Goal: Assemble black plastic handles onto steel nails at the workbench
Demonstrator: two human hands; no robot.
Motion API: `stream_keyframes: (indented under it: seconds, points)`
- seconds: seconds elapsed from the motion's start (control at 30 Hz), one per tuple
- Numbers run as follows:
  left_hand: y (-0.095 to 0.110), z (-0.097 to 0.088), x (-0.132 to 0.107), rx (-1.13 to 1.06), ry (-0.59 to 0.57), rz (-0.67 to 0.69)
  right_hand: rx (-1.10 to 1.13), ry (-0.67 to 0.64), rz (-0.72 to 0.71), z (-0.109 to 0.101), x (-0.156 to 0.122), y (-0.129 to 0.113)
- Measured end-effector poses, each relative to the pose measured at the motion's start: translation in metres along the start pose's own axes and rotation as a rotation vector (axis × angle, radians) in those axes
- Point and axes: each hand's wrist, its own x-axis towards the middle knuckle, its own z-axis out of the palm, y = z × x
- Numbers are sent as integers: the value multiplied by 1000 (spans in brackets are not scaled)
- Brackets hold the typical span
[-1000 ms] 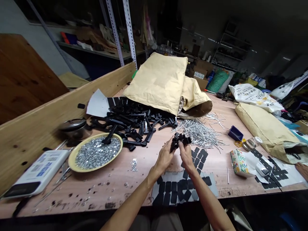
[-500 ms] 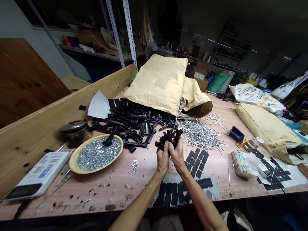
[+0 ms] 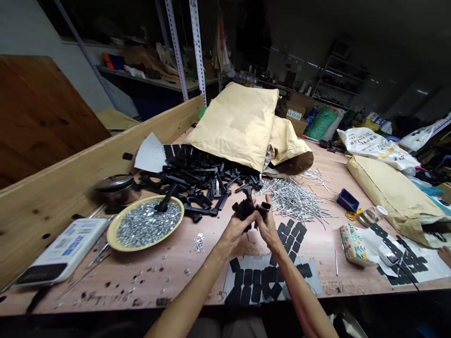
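Note:
Both my hands meet over the middle of the wooden table (image 3: 169,263), closed together on a bunch of black plastic parts (image 3: 249,207). My left hand (image 3: 235,229) grips the bunch from the left and below. My right hand (image 3: 266,226) grips it from the right, fingers curled round one end. Just behind the hands lies a heap of black plastic parts (image 3: 197,180) spilling from a tan paper sack (image 3: 236,123). A pile of thin metal pins (image 3: 292,197) lies to the right of the heap. Under my forearms is a grey sheet with black pads (image 3: 260,281).
A yellow dish of small metal pieces (image 3: 145,226) sits at left, with a metal tin (image 3: 115,187) and a white device (image 3: 59,251) beyond it. A wooden side board (image 3: 88,173) runs along the left. Right side: floral box (image 3: 354,238), blue tray (image 3: 347,201), more sacks (image 3: 391,188), another person's fingers (image 3: 444,254).
My hands carried the bunch of black parts left and toward the heap, then settled near the table's middle. The view shifted slightly.

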Motion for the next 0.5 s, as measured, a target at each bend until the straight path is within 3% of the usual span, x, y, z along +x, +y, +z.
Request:
stream_keyframes:
  seconds: [0.13,0.33,0.5]
  points:
    - [-3,-5,2,111,28,66,186,63,99,4,-1,0]
    - [-3,0,-8,207,94,61,58,135,66,4,-4,-7]
    - [11,5,-18,-15,3,-10,59,87,21,3,-8,-9]
